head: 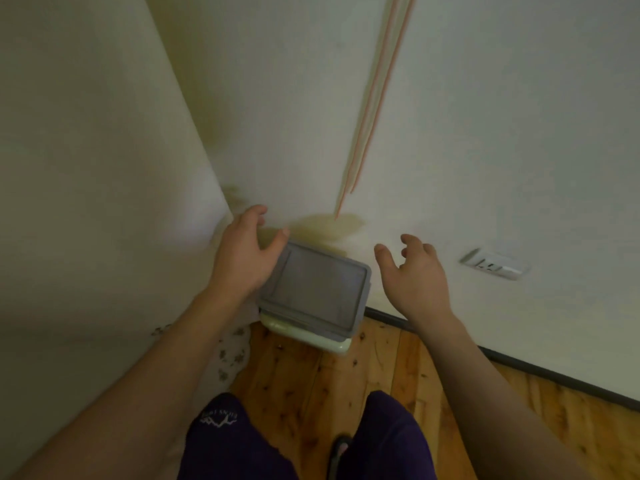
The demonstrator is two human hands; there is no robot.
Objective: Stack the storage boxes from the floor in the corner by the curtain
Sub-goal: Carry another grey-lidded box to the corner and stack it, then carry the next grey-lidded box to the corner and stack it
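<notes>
Nearest are two legs in purple shorts point(239, 441) and one dark sandal point(337, 452) on the wooden floor point(398, 386). Beyond them two storage boxes stand stacked in the corner: a grey-lidded box point(318, 289) sits on a pale green box point(311, 337), of which only the lower edge shows. The left hand point(246, 254) is over the grey lid's left edge, fingers relaxed and slightly spread, thumb near the lid's far corner; whether it touches I cannot tell. The right hand point(415, 275) hovers just right of the stack, fingers loosely curled and apart, holding nothing. The pale curtain point(86, 168) hangs at left. On the white wall point(502, 133) are one socket point(493, 264) and two thin pink lines point(374, 98).
</notes>
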